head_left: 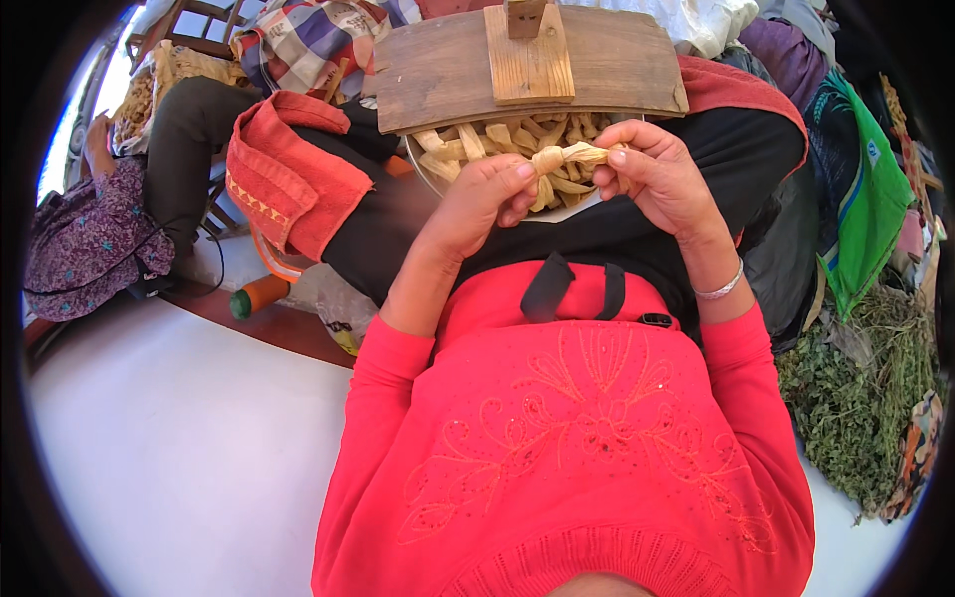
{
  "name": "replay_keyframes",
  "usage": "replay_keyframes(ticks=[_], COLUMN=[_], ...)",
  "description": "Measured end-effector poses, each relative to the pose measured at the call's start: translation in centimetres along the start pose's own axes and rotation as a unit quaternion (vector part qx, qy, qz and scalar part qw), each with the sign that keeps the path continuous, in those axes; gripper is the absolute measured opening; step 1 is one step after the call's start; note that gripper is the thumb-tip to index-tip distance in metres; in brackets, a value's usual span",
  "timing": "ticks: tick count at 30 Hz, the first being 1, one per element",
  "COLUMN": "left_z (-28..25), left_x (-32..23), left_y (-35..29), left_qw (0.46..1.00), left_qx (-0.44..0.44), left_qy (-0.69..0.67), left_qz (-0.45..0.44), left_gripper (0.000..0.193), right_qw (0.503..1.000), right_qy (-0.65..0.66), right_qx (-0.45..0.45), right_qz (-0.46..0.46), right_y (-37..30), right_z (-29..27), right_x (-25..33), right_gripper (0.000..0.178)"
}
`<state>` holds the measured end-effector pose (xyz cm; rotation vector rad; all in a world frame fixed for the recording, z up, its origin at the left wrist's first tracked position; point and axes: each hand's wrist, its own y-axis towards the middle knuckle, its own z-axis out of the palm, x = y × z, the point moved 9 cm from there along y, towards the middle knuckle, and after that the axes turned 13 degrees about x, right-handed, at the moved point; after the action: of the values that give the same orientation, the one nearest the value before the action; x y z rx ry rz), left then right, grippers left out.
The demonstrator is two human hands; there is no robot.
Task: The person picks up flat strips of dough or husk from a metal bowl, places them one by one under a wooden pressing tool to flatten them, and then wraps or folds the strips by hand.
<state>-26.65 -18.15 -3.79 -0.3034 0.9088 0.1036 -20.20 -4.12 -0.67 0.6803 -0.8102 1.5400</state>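
Observation:
Over a round basin (575,213), my left hand (482,197) and my right hand (659,181) pinch the two ends of a pale tan strip (565,156), which is twisted into a knot-like bulge between them. It looks like a dry, fibrous strip; its exact kind I cannot tell. Many similar strips (448,149) fill the basin in my lap. A dark wooden board (433,70) lies across the far part of the basin, with a lighter wood block (529,70) upright on its middle. A metal bracelet circles my right wrist.
A red towel (288,174) is draped over my left knee, another red cloth (741,95) over the right. An orange cylinder (261,296) lies at left. Another person's purple patterned sleeve (99,239) shows far left. Dried green plants (856,398) and a green bag (870,199) are at right.

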Motion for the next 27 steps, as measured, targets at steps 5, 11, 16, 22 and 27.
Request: replay_keyframes(ticks=[5,11,16,22,27], left_z=[0.7,0.1,-4.0,5.4,-0.6], left_x=[-0.9,-0.4,-4.1,-12.0,-6.7], left_y=[-0.5,-0.6,-1.3,-1.2,3.4], left_qw=[0.981,0.980,0.942,0.601,0.932], left_qx=[0.014,-0.002,-0.170,-0.161,-0.035], left_qy=[-0.180,-0.189,0.273,0.743,0.341], left_qz=[0.064,0.064,0.101,0.248,0.113], left_gripper=[0.028,0.027,0.022,0.032,0.014], right_qw=[0.997,0.984,0.972,0.985,0.993], right_qy=[-0.066,-0.178,-0.229,-0.164,-0.104], right_qx=[0.022,-0.014,-0.045,-0.037,-0.045], right_qz=[0.012,-0.002,-0.029,-0.032,-0.018], right_y=[-0.3,-0.5,1.3,3.0,4.0], right_z=[-1.4,-1.2,-0.8,-0.5,-1.1], right_x=[0.5,2.5,2.2,1.8,2.0], right_gripper=[0.012,0.012,0.012,0.014,0.013])
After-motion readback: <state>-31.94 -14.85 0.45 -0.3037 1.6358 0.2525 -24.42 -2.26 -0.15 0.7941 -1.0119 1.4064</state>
